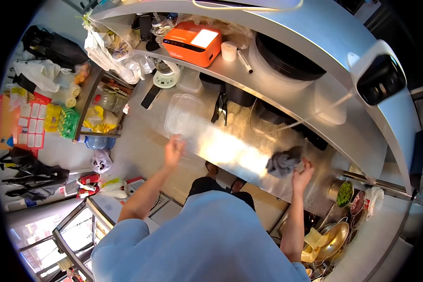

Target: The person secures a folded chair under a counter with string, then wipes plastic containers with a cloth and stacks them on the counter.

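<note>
A bunched dark grey cloth [283, 163] is over the steel counter [263, 181], on the right side of its front part. My right hand [303, 176] is at the cloth's right edge, with thumb and fingers bent around that edge. My left hand [174, 151] is in front of the counter's left part, its fingers loosely bent and slightly apart, with nothing visible in them. Closest to it is a clear plastic container [181, 112] on the counter. The area between the container and my left hand looks blurred.
Behind the container are a black phone [151, 97], a kitchen scale [166, 81] and black-handled tongs [221, 109]. A shelf above holds an orange printer [192, 44] and a paper roll [229, 50]. A pot of chopped greens [344, 193] stands at the right, near a white camera-like device [379, 75].
</note>
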`<state>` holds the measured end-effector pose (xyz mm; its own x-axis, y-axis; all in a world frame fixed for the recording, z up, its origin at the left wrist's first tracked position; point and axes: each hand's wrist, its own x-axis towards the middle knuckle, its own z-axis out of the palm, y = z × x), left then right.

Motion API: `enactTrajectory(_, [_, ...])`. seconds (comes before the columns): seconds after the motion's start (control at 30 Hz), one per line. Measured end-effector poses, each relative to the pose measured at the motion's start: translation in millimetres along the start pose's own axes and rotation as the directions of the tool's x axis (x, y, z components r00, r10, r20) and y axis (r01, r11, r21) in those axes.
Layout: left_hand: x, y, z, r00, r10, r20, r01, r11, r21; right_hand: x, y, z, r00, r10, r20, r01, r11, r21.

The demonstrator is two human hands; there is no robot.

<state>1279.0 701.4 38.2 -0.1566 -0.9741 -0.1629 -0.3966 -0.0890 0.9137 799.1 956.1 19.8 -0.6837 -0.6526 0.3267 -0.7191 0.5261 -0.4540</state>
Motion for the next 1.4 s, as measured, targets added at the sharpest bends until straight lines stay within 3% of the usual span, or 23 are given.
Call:
enactTrajectory(0.07, [57.2, -48.8, -31.4, 0.994, -0.031, -0.100, 0.026, 0.998, -0.054, 49.6, -45.7, -47.1, 0.980, 0.191, -0.062, -0.159, 0.926, 0.344])
enactTrajectory(0.1, [91.6, -63.3, -39.5, 0.988, -0.121, -0.095, 0.132, 0.984, 0.122, 72.7, -60.8, -69.5, 0.970, 0.200, -0.136, -0.141, 0.925, 0.353])
enactTrajectory(0.13, [131.9, -125.1, -51.2, 0.985, 0.145, -0.097, -0.100, 0.926, 0.365, 96.8, -74.3, -90.1, 0.954, 0.211, -0.214, -0.129, 0.930, 0.344])
enactTrajectory(0.17, [151.0, -117.0, -48.7, 0.978, -0.005, -0.208, 0.059, 0.966, 0.253, 121.7, -82.2, -103.5, 0.935, 0.209, -0.286, -0.127, 0.951, 0.280])
enactTrajectory(0.2, [167.6, -108.6, -60.7, 0.974, -0.216, -0.062, 0.223, 0.961, 0.163, 151.0, -86.9, -114.1, 0.922, 0.252, -0.294, -0.148, 0.931, 0.334])
enactTrajectory(0.23, [181.9, -118.3, -64.1, 0.990, -0.088, -0.106, 0.120, 0.929, 0.350, 182.0, -78.8, -121.1, 0.944, 0.160, -0.288, -0.078, 0.958, 0.277])
enactTrajectory(0.3, [208.9, -123.0, -46.8, 0.991, 0.071, -0.112, -0.005, 0.865, 0.502, 235.9, -56.7, -121.8, 0.963, 0.193, -0.186, -0.177, 0.979, 0.101])
enactTrajectory(0.37, [217.9, -119.9, -37.4, 0.986, 0.004, -0.167, 0.126, 0.638, 0.760, 266.9, -39.2, -104.5, 0.971, 0.185, -0.149, -0.180, 0.983, 0.049])
enactTrajectory(0.47, [224.3, -115.1, -34.1, 0.976, -0.009, -0.216, 0.159, 0.709, 0.687, 289.0, -54.1, -105.4, 0.891, 0.445, 0.091, -0.453, 0.887, 0.093])
enactTrajectory(0.57, [212.1, -94.0, -30.2, 0.926, 0.190, -0.327, 0.153, 0.602, 0.784, 297.8, -61.1, -113.0, 0.899, 0.390, 0.200, -0.364, 0.918, -0.156])
enactTrajectory(0.67, [190.4, -63.8, -32.5, 0.917, 0.334, -0.220, -0.088, 0.705, 0.704, 298.0, -9.0, -102.4, 0.947, 0.008, 0.321, 0.156, 0.862, -0.483])
enactTrajectory(0.73, [155.8, -47.6, -16.0, 0.938, 0.325, -0.123, -0.222, 0.832, 0.508, 298.9, -4.3, -89.4, 0.976, -0.054, 0.212, 0.131, 0.920, -0.370])
enactTrajectory(0.77, [130.4, -20.1, -0.6, 0.986, 0.122, -0.112, -0.096, 0.971, 0.220, 293.8, -15.4, -103.1, 0.940, -0.247, 0.237, 0.333, 0.820, -0.466])
enactTrajectory(0.8, [116.8, -20.9, -0.4, 0.936, 0.353, -0.006, -0.320, 0.855, 0.408, 296.2, -17.6, -109.2, 0.904, -0.305, 0.299, 0.420, 0.768, -0.484])
enactTrajectory(0.83, [99.0, 2.1, 10.1, 0.916, 0.400, -0.034, -0.295, 0.730, 0.616, 303.4, 2.4, -101.5, 0.870, -0.401, 0.288, 0.488, 0.788, -0.375])
enactTrajectory(0.9, [97.1, -18.5, 20.4, 0.954, 0.262, -0.148, -0.138, 0.818, 0.558, 302.5, 12.7, -113.7, 0.775, -0.600, 0.200, 0.629, 0.698, -0.342])
enactTrajectory(0.93, [90.5, -13.5, 18.3, 0.949, 0.257, -0.183, -0.113, 0.818, 0.563, 293.7, -19.3, -137.0, 0.939, -0.226, 0.259, 0.223, 0.974, 0.040])
enactTrajectory(0.97, [88.6, -6.3, 20.1, 0.955, 0.225, -0.193, -0.102, 0.862, 0.497, 290.4, -53.2, -156.0, 0.873, 0.127, 0.471, -0.312, 0.887, 0.340])
enactTrajectory(1.07, [57.8, 16.7, 37.2, 0.954, 0.221, -0.205, -0.125, 0.909, 0.398, 288.0, -16.8, -150.9, 0.902, 0.173, 0.396, -0.373, 0.776, 0.509])
enactTrajectory(1.13, [30.2, 43.3, 54.0, 0.987, 0.042, 0.155, -0.071, 0.980, 0.188, 254.3, 2.6, -147.0, 0.925, 0.161, 0.345, -0.363, 0.644, 0.673])
enactTrajectory(1.17, [13.3, 60.6, 63.8, 0.944, -0.032, 0.328, 0.020, 0.999, 0.040, 235.5, 12.8, -156.3, 0.945, 0.180, 0.275, -0.328, 0.498, 0.802])
enactTrajectory(1.27, [-31.8, 117.7, 106.2, 0.634, -0.096, 0.768, 0.317, 0.937, -0.145, 131.6, -29.2, -189.6, 0.878, 0.416, 0.238, -0.447, 0.531, 0.720])
enactTrajectory(1.4, [-82.2, 164.3, 192.8, 0.478, 0.069, 0.875, 0.368, 0.889, -0.271, -7.3, -27.9, -148.7, 0.861, 0.324, 0.392, -0.501, 0.404, 0.766])
